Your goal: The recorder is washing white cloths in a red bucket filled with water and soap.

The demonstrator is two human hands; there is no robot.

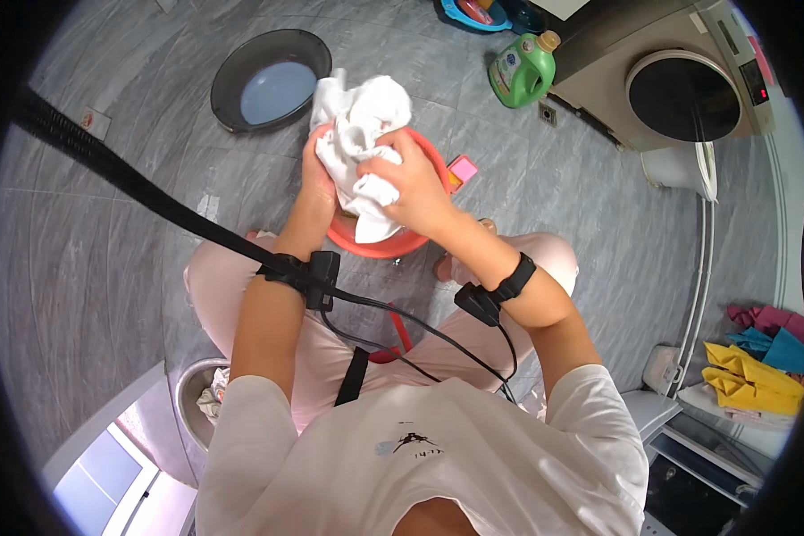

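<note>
A bunched white cloth is held between my two hands above a red basin, which stands on the floor between my feet. My left hand grips the cloth from its left side, with its fingers mostly behind the folds. On the other side my right hand has its fingers curled into the cloth. One corner of the cloth hangs down toward the near rim of the basin. The cloth hides most of what is inside the basin.
A dark basin with bluish liquid stands at the far left. Beyond the red basin are a pink box and a green detergent bottle. A washing machine stands far right. Black cables run to my wrist straps.
</note>
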